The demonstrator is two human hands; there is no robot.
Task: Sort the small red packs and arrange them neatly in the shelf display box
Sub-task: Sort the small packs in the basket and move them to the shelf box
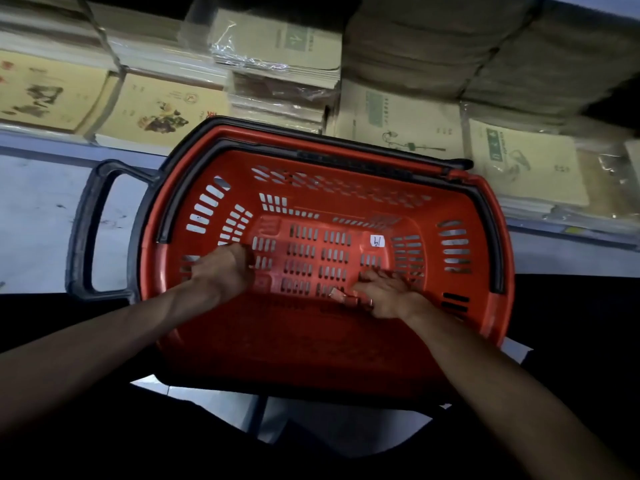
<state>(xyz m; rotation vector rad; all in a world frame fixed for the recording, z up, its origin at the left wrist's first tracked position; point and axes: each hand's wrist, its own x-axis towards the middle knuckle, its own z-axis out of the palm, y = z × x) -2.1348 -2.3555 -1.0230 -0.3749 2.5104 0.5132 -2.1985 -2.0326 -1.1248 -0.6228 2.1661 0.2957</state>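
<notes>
Progress looks early to me: small red packs (pixel 346 298) lie on the floor of the red basket (pixel 460 202), touched by my flat, spread right hand (pixel 388 296). My left hand (pixel 225 268) is curled; whether it holds something, I cannot tell. No display box is visible.

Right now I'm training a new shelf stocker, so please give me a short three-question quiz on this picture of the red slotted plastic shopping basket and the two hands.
1. True or false: the left hand and the right hand both reach inside the red slotted plastic shopping basket.
2. Which hand do the small red packs lie next to? A) left hand B) right hand
3. Fill in: the small white paper sticker sits on the basket's ____.

Key: 1 true; 2 B; 3 floor.
</notes>
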